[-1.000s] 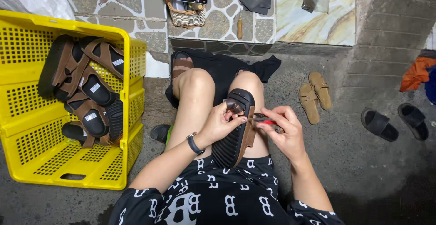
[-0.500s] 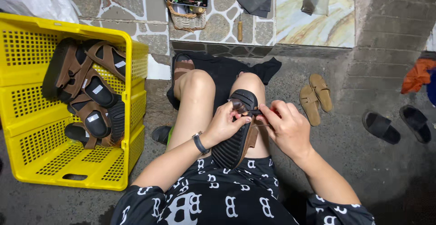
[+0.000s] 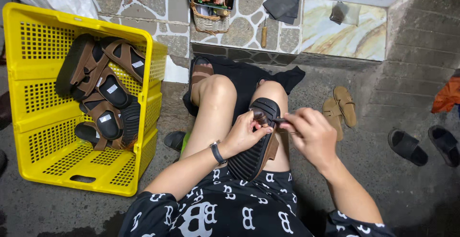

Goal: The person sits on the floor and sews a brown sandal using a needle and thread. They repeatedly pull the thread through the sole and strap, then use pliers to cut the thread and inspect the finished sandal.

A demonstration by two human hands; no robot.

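Note:
A brown sandal with a black ribbed sole lies sole-up across my lap and right knee. My left hand, a dark watch at its wrist, grips the sandal's upper edge near the toe. My right hand is closed around a small dark tool whose tip touches the sandal's rim close to my left fingers. I sit on the ground with both knees bent.
A tilted yellow plastic crate at the left holds several brown sandals. Tan slippers and black slippers lie on the concrete at right. A wicker basket with a phone hangs on the stone wall ahead.
My right hand has moved in from the right and now meets my left hand at the sandal's rim. The sandal has stayed on my lap.

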